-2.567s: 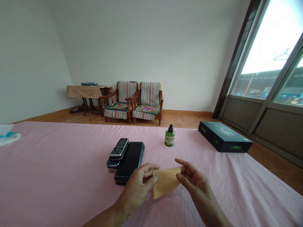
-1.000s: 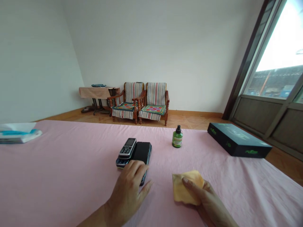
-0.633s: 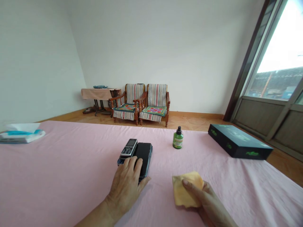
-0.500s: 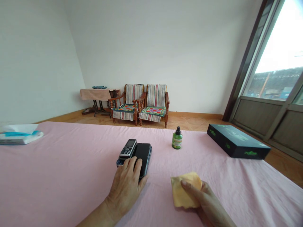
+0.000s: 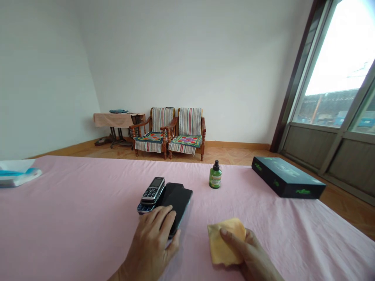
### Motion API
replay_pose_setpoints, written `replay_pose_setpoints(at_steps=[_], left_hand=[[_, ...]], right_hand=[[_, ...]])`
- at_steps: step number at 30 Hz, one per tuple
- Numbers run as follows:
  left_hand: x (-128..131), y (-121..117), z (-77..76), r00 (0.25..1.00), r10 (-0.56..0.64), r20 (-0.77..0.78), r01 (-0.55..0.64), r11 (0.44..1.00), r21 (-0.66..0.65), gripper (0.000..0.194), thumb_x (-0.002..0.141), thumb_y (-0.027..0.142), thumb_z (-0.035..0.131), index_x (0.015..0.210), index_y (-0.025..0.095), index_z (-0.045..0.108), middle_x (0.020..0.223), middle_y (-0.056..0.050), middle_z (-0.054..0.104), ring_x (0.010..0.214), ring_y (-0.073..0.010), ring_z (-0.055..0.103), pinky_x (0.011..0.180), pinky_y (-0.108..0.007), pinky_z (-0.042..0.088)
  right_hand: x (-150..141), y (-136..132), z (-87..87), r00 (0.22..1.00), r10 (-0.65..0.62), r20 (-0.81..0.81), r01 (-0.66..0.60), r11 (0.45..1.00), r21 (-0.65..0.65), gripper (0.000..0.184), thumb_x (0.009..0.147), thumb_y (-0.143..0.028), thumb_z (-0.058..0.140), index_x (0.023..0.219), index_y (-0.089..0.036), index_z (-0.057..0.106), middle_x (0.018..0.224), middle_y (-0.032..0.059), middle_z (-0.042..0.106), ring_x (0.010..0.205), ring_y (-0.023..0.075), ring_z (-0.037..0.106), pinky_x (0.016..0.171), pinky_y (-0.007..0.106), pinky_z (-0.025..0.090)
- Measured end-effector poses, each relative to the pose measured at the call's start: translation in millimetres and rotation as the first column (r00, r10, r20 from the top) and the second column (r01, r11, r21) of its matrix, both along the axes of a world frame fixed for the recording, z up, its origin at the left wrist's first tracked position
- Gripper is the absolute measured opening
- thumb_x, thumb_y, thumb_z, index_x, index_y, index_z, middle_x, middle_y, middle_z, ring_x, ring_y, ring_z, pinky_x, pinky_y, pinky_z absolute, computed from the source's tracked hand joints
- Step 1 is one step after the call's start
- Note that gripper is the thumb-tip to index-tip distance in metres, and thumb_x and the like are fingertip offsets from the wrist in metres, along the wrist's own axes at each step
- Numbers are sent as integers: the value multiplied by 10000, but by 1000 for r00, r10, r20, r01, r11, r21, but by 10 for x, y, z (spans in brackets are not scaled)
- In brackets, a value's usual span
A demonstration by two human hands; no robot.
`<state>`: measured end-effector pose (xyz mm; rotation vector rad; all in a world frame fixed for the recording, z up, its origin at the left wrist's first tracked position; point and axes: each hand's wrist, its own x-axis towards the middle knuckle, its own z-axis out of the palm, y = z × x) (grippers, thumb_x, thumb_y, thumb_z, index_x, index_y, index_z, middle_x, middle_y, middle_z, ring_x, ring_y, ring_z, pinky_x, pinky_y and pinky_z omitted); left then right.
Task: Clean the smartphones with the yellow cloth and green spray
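My left hand [image 5: 154, 238] is closed over the near end of a black smartphone [image 5: 181, 203], fingers on its screen and thumb by its right edge. That phone lies slantwise over another dark phone [image 5: 175, 186], of which only the far part shows. Left of them a silver keypad phone [image 5: 154, 190] rests on a phone with a blue keypad [image 5: 143, 207]. My right hand [image 5: 249, 249] pinches a folded yellow cloth [image 5: 224, 249] between thumb and fingers, above the pink sheet. Beyond it stands a green spray bottle [image 5: 215, 177] with a black top.
A black box [image 5: 288, 177] with green print lies at the right on the pink sheet [image 5: 88, 218]. A tissue pack [image 5: 19, 173] is at the far left. Two wooden armchairs [image 5: 187, 128] and a small covered table [image 5: 114, 120] stand by the back wall.
My left hand has slid the top smartphone to the right and towards me, baring part of the phone beneath. The cloth stays in my right hand. The view has shifted slightly.
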<state>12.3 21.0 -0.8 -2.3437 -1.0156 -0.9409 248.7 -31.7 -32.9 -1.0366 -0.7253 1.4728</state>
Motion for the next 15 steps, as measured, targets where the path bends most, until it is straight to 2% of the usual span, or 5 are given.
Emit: replay_pose_setpoints(at_steps=[4, 7, 11, 15], left_hand=[[84, -118, 25, 990, -136, 24, 135, 990, 51, 242, 815, 190, 538, 1016, 169, 673, 1056, -81, 716, 962, -269, 636, 848, -413, 481], [120, -165, -44, 982, -188, -28, 190, 979, 73, 258, 806, 223, 555, 1025, 166, 678, 1044, -72, 727, 925, -258, 653, 820, -382, 491], [133, -216, -188, 976, -195, -93, 197, 980, 21, 296, 863, 369, 562, 1044, 165, 677, 1022, -72, 733, 899, -261, 664, 796, -364, 521], [166, -253, -259, 955, -276, -110, 270, 960, -71, 451, 916, 550, 487, 1033, 153, 667, 998, -88, 727, 904, -260, 658, 816, -345, 540]], right_hand=[[13, 6, -20, 998, -45, 44, 48, 997, -62, 444, 645, -524, 784, 819, -123, 702, 694, 69, 688, 612, 189, 636, 542, 264, 484], [46, 12, -27, 997, -62, 52, 66, 996, -60, 426, 680, -522, 761, 833, -128, 705, 723, 74, 703, 643, 201, 656, 572, 279, 508], [93, 6, 9, 998, -65, 23, 66, 998, -2, 401, 740, -498, 728, 878, -122, 708, 745, 76, 714, 654, 190, 656, 572, 268, 512], [112, 1, 57, 981, -196, 11, 196, 981, -15, 400, 694, -466, 771, 892, -125, 703, 755, 69, 719, 637, 192, 659, 536, 263, 510]])
